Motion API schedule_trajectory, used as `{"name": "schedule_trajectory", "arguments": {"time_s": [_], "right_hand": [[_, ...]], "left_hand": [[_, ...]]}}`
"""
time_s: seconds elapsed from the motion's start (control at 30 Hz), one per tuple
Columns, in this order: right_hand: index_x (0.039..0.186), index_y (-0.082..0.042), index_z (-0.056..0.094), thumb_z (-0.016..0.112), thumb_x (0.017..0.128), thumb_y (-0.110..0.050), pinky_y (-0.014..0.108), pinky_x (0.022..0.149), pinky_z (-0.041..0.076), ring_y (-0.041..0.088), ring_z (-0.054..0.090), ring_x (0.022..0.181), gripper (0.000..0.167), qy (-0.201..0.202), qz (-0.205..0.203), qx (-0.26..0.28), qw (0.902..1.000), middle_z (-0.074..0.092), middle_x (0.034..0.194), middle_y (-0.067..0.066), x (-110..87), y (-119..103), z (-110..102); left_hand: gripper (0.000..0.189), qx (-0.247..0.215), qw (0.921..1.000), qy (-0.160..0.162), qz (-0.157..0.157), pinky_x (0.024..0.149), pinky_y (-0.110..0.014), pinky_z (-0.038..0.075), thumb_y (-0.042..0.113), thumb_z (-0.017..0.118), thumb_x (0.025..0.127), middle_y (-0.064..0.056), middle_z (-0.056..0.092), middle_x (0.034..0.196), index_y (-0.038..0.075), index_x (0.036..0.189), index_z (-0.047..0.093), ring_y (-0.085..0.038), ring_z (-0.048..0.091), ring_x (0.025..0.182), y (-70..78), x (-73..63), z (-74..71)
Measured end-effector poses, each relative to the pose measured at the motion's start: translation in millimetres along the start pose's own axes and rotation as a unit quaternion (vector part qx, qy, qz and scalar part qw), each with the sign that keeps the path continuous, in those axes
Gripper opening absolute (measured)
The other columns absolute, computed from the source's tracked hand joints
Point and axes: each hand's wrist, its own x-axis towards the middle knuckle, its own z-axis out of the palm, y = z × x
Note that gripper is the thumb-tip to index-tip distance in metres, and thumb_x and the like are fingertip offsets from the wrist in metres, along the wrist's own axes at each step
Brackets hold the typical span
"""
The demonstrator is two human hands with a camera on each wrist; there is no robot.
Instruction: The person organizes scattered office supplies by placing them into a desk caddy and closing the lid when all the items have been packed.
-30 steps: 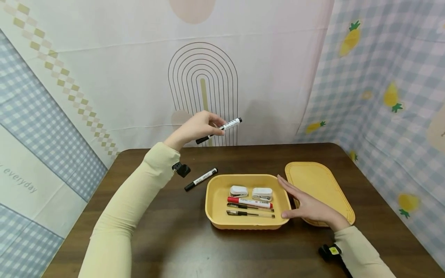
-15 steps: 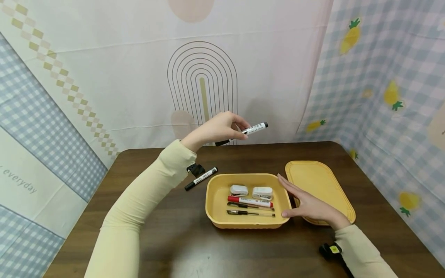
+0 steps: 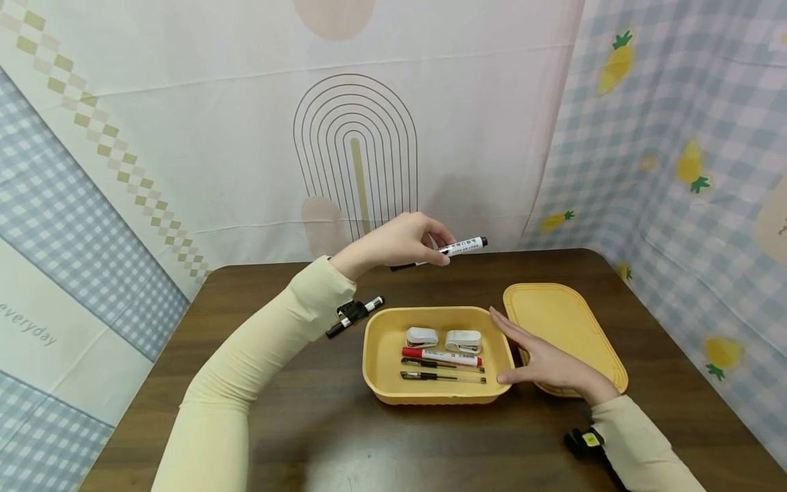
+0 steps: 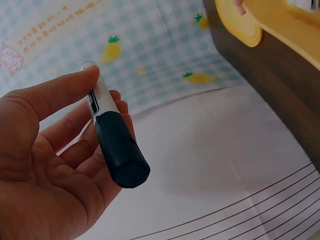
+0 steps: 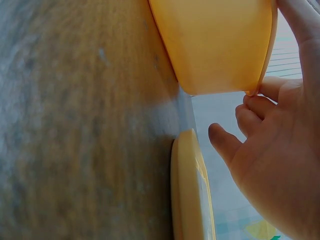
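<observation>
My left hand (image 3: pixel 408 239) pinches a black-and-white marker (image 3: pixel 465 247) between thumb and fingers, in the air behind the yellow box (image 3: pixel 430 399). The left wrist view shows its dark cap (image 4: pixel 122 152) sticking out below my thumb. My right hand (image 3: pixel 547 362) touches the right rim of the box, thumb and index finger spread along it; in the right wrist view the fingertips (image 5: pixel 255 102) meet the rim. Inside the box lie two white mini staplers (image 3: pixel 422 337), a red-capped marker (image 3: pixel 441 357) and two black gel pens (image 3: pixel 439 377).
A second black-and-white marker (image 3: pixel 335 331) lies on the brown table (image 3: pixel 295 410) left of the box, partly covered by the left wrist camera (image 3: pixel 353 311). The yellow lid (image 3: pixel 559 324) lies to the right, partly behind my right hand. Patterned cloth (image 3: pixel 486 137) hangs behind.
My left hand has moved to the right with the marker, then lowered slightly. My right hand and the box have stayed in place.
</observation>
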Motion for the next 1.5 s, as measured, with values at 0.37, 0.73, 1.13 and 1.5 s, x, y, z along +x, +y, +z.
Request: {"name": "schedule_trajectory", "arguments": {"time_s": [0.37, 0.73, 1.13, 1.5], "right_hand": [[0.164, -0.019, 0.01, 0.084, 0.083, -0.031, 0.068, 0.111, 0.022, 0.039, 0.01, 0.15, 0.11, -0.001, 0.002, 0.0, 1.0, 0.003, 0.169, 0.011, 0.9, 1, 0], [0.163, -0.032, 0.007, 0.084, 0.084, -0.031, 0.068, 0.111, 0.022, 0.038, 0.009, 0.15, 0.11, -0.001, 0.006, 0.004, 1.0, 0.003, 0.169, 0.01, 0.0, 4, 0], [0.163, -0.023, 0.012, 0.082, 0.085, -0.034, 0.066, 0.112, 0.021, 0.039, 0.01, 0.15, 0.107, 0.001, 0.033, 0.006, 0.9994, 0.006, 0.168, 0.012, -2.2, 1, -1], [0.162, -0.035, 0.004, 0.082, 0.086, -0.031, 0.071, 0.109, 0.022, 0.04, 0.009, 0.15, 0.109, -0.006, 0.018, 0.011, 0.9998, -0.001, 0.169, 0.001, -1.4, 2, 0]], "left_hand": [[0.029, 0.005, 0.9993, -0.038, -0.003, 0.08, -0.026, 0.052, 0.02, 0.076, 0.092, 0.003, 0.072, 0.101, 0.011, 0.119, 0.072, -0.011, 0.065, 0.091, -5.9, 4.3, 25.3], [0.024, 0.029, 0.9963, -0.079, 0.021, 0.077, -0.024, 0.051, 0.018, 0.075, 0.092, 0.004, 0.071, 0.097, 0.011, 0.115, 0.073, -0.009, 0.064, 0.086, -9.1, 5.7, 50.2], [0.023, 0.05, 0.9915, -0.119, 0.017, 0.083, -0.022, 0.051, 0.017, 0.076, 0.091, 0.003, 0.072, 0.105, 0.011, 0.113, 0.074, -0.007, 0.065, 0.096, -13.2, 6.7, 74.0], [0.024, 0.051, 0.9862, -0.156, 0.015, 0.075, -0.022, 0.05, 0.018, 0.075, 0.093, 0.006, 0.069, 0.1, 0.011, 0.116, 0.072, -0.006, 0.062, 0.086, -19.7, 5.6, 94.4]]}}
